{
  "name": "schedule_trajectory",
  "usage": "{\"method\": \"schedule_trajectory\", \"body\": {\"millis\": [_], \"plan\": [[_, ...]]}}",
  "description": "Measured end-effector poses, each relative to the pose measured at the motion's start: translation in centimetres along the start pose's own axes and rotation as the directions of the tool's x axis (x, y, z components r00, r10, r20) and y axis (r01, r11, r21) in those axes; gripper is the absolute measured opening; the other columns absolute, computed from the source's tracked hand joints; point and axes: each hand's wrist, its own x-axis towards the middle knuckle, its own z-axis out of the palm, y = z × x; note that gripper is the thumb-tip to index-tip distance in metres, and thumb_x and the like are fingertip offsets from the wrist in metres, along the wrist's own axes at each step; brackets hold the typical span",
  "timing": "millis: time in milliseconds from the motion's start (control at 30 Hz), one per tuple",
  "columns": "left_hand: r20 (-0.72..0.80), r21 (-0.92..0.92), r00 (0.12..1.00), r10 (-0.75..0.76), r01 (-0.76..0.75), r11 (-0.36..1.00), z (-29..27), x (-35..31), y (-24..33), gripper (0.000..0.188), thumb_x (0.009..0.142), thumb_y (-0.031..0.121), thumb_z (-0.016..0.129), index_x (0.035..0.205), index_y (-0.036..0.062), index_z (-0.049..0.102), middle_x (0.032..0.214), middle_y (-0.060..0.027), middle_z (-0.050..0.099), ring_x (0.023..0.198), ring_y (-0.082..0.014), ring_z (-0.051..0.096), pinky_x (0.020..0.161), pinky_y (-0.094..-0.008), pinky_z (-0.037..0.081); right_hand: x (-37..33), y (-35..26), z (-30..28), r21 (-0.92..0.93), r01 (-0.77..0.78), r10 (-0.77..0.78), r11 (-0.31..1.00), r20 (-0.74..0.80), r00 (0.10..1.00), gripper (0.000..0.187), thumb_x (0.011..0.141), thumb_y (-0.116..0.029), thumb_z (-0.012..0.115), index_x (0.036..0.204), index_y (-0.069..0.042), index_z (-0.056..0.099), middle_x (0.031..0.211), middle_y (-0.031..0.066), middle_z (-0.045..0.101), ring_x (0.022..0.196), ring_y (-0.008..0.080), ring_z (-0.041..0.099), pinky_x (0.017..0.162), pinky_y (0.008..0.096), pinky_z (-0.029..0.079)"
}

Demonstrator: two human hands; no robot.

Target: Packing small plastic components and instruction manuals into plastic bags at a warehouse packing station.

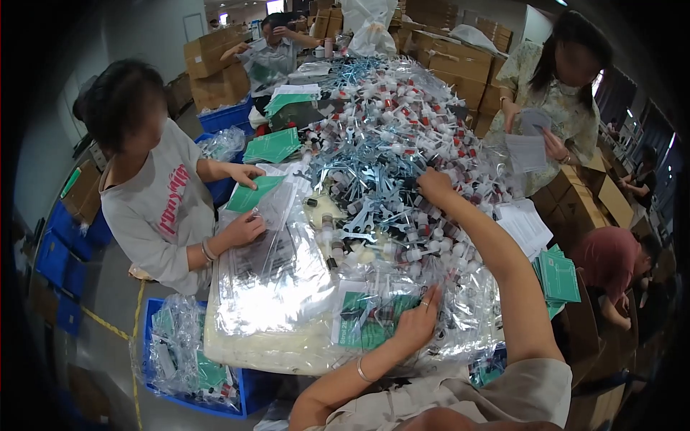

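Note:
My left hand point(417, 325) grips the upper right part of a clear plastic bag point(338, 332), with its thumb and fingers closed near the mouth. Inside this bag lies a green card point(366, 323), along with small parts that I cannot make out. My right hand point(435, 187) reaches far into the heap, fingers curled down among metal wrenches point(370, 215) and small white-capped bottles point(431, 136). What its fingertips hold, if anything, is hidden. More flat clear bags point(471, 302) lie to the right of my left hand.
Across the left corner, a person point(158, 172) handles a green card over stacked clear bags point(277, 287). Another person point(553, 93) stands at the right with bags; one more sits at the far end. Green cards point(557, 276) lie at right. A blue bin point(194, 359) of filled bags stands lower left.

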Motion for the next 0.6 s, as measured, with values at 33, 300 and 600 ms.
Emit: {"method": "schedule_trajectory", "body": {"millis": [33,300,600], "plan": [[0.001,0.000,1.000,-0.001,0.001,1.000,0.0,0.0,0.0,0.073,0.068,0.002,0.056,0.136,-0.0022,0.030,0.138,-0.0188,0.038,0.073,-0.0345,0.062,0.055,-0.0407,0.051,-0.1,-0.2,-0.1,0.001,0.001,-0.001,1.000,0.001,1.000,0.014,0.072,-0.018,0.066,0.083,-0.010,0.068,0.095,0.0192,0.056,0.082,0.0347,0.061,0.071,0.0451,0.050],[0.022,-0.091,0.999,-0.049,0.050,0.995,-0.4,0.0,0.4,0.064,0.072,-0.001,0.051,0.134,0.0000,0.032,0.133,-0.0195,0.043,0.091,-0.0363,0.061,0.064,-0.0422,0.052,-1.4,2.1,-2.0,0.387,-0.105,0.112,0.916,0.005,0.994,0.030,0.070,-0.033,0.072,0.088,-0.009,0.067,0.091,0.0151,0.064,0.083,0.0316,0.063,0.071,0.0408,0.049],[0.021,-0.387,0.988,-0.153,0.149,0.910,-1.9,1.3,0.8,0.056,0.079,0.000,0.046,0.134,0.0027,0.035,0.129,-0.0249,0.045,0.109,-0.0404,0.052,0.088,-0.0420,0.046,-5.2,3.2,-8.0,0.884,-0.436,0.157,0.166,0.413,0.897,0.023,0.079,-0.028,0.068,0.082,-0.006,0.060,0.061,-0.0011,0.046,0.039,0.0069,0.033,0.035,0.0230,0.023]]}}
